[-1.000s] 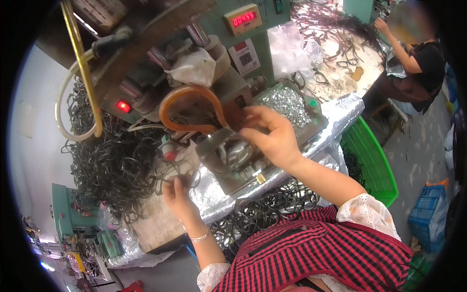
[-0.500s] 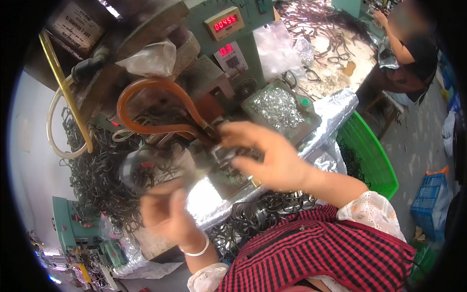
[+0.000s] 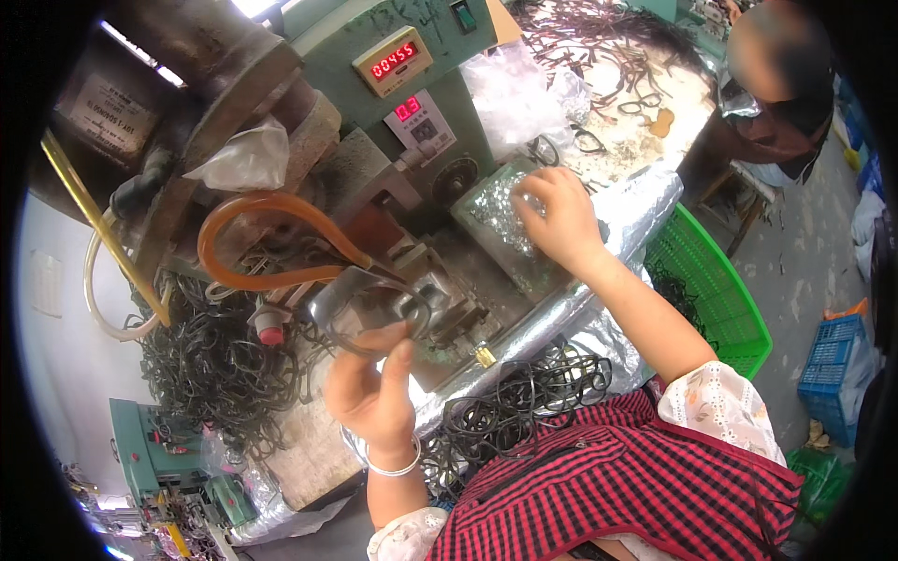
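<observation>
In front of the press, my left hand (image 3: 374,397) pinches a looped black strap (image 3: 329,313) between thumb and fingers; part of the loop is smeared by motion. My right hand (image 3: 564,222) is over a tray (image 3: 474,201) heaped with small silvery metal pieces (image 3: 494,217). Its thumb and forefinger are curled in together among the pieces, and whatever they hold is too small to make out. Between my hands lies the metal die area (image 3: 440,294) of the green press (image 3: 327,33). A brown looped band (image 3: 213,238) hangs by the press, left of the die.
Tangled black straps (image 3: 224,374) pile up at the left, and more straps (image 3: 524,402) lie against my lap. Silver foil (image 3: 645,201) covers the bench edge. A green basket (image 3: 748,327) stands at the right. Another person (image 3: 776,122) sits at the far right.
My right hand has left the die area and moved right to the tray of metal pieces. My left hand has come right and nearer the die with the strap. The view has shifted slightly.
</observation>
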The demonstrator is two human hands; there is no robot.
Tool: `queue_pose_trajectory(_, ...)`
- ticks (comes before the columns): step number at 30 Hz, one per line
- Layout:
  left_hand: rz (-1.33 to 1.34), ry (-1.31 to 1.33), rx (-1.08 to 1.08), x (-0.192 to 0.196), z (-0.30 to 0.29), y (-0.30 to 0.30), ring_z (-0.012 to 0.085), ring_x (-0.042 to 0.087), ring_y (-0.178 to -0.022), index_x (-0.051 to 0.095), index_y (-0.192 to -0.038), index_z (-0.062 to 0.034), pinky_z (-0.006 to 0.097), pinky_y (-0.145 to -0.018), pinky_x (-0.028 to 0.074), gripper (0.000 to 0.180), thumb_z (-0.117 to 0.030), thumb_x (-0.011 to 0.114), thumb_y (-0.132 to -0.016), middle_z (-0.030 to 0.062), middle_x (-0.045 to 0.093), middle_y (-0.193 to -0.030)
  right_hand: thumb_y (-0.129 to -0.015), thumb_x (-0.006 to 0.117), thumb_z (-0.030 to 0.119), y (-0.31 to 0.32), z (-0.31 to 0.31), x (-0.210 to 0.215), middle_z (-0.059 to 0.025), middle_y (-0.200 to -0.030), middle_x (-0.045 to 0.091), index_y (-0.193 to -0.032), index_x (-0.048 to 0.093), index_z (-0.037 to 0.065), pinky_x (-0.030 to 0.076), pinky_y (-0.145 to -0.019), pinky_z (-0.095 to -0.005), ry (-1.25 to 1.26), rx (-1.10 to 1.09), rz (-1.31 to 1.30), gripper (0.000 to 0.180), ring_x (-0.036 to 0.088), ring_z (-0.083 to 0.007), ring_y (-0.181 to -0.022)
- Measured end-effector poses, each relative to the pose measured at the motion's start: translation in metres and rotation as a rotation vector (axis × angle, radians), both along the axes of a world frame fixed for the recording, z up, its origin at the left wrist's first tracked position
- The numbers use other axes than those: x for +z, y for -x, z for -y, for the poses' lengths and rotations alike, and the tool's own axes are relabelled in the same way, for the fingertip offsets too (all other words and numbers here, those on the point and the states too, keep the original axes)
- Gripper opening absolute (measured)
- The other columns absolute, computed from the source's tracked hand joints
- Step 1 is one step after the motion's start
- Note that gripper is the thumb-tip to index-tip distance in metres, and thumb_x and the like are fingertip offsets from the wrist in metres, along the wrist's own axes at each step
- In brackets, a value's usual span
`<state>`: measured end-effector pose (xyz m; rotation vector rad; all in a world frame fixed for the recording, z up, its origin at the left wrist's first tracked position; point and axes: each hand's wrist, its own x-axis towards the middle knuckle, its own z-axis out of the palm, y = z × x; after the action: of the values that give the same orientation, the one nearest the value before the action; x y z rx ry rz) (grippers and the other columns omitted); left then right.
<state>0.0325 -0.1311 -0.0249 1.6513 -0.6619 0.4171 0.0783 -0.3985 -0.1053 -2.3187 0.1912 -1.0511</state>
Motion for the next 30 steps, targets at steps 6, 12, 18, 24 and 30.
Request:
queue_pose_trajectory(6, 0.056, -0.114, 0.014, 0.001, -0.004, 0.000, 0.0192, 0.065, -0.088, 0.061, -0.098, 0.0050, 0.031, -0.084, 0.051, 0.017, 0.003, 0.068, -0.083, 0.0136, 0.066, -0.093, -0.074, 0.069, 0.016, -0.009, -0.011, -0.015, -0.0069, -0.093, 0.064, -0.080, 0.070, 0.011, 0.049, -0.077, -0.0397, 0.084, 0.139, -0.026, 0.008, 0.059, -0.0280, -0.091)
queue_pose_trajectory(12, 0.172, -0.028, 0.053, -0.017, -0.006, 0.011, 0.0258, 0.066, -0.097, 0.055, -0.109, 0.0052, 0.036, -0.088, 0.052, 0.023, 0.007, 0.059, -0.086, 0.0200, 0.065, -0.105, -0.069, 0.062, 0.011, -0.048, -0.025, -0.030, -0.0149, -0.102, 0.060, -0.079, 0.064, 0.004, 0.050, -0.075, -0.0453, 0.392, 0.010, -0.197, 0.013, 0.056, -0.0328, -0.104)
queue_pose_trajectory(18, 0.279, -0.347, 0.688, -0.019, -0.118, -0.026, 0.0222, 0.060, -0.093, 0.060, -0.103, -0.0013, 0.035, -0.090, 0.049, 0.013, 0.001, 0.056, -0.090, 0.0129, 0.063, -0.108, -0.078, 0.064, 0.004, 0.004, 0.006, 0.002, -0.0119, -0.078, 0.062, -0.084, 0.067, 0.004, 0.046, -0.070, -0.0400, 0.111, 0.119, 0.115, 0.007, 0.059, -0.0325, -0.077)
queue_pose_trajectory(24, 0.622, -1.443, 0.150, -0.071, -0.177, -0.099, 0.0211, 0.056, -0.094, 0.073, -0.085, -0.0129, 0.042, -0.111, 0.035, 0.020, -0.007, 0.063, -0.069, 0.0073, 0.054, -0.133, -0.080, 0.066, 0.007, -0.007, -0.025, 0.013, -0.0129, -0.085, 0.065, -0.090, 0.069, 0.006, 0.048, -0.074, -0.0387, -0.062, 0.210, 0.057, 0.011, 0.061, -0.0322, -0.084)
queue_pose_trajectory(30, 0.498, -0.883, 0.430, -0.058, -0.164, -0.089, 0.0265, 0.063, -0.095, 0.070, -0.099, -0.0065, 0.040, -0.102, 0.044, 0.017, -0.004, 0.059, -0.087, 0.0111, 0.066, -0.111, -0.081, 0.065, 0.006, 0.024, 0.005, -0.008, -0.0129, -0.087, 0.066, -0.091, 0.068, 0.004, 0.048, -0.079, -0.0367, 0.003, 0.107, 0.064, 0.010, 0.062, -0.0316, -0.085)
